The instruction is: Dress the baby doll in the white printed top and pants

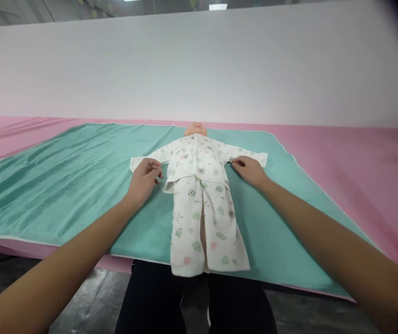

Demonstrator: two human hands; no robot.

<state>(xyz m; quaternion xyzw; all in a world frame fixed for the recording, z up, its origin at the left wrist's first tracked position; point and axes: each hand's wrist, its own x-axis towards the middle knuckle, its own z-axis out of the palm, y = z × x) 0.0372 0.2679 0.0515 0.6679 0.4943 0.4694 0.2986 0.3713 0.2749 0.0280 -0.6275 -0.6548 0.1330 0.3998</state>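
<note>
A baby doll [195, 129] lies on its back, its head toward the wall. It wears a white printed top [199, 157] with both sleeves spread wide, and matching trousers [192, 222] whose legs reach the near edge. My left hand [145, 182] hovers by the left sleeve [160, 154], fingers loosely curled and holding nothing that I can see. On the other side, my right hand [249, 170] has its thumb and fingertips pinched at the lower edge of the right sleeve [242, 152]. The doll's hands and feet are hidden by the clothes.
A teal blanket [91, 185] with a white border lies under the doll, wrinkled on the left. Beneath it a pink cover [359, 176] spreads over the table. A white panel [199, 69] rises behind. My legs [157, 297] are below the near edge.
</note>
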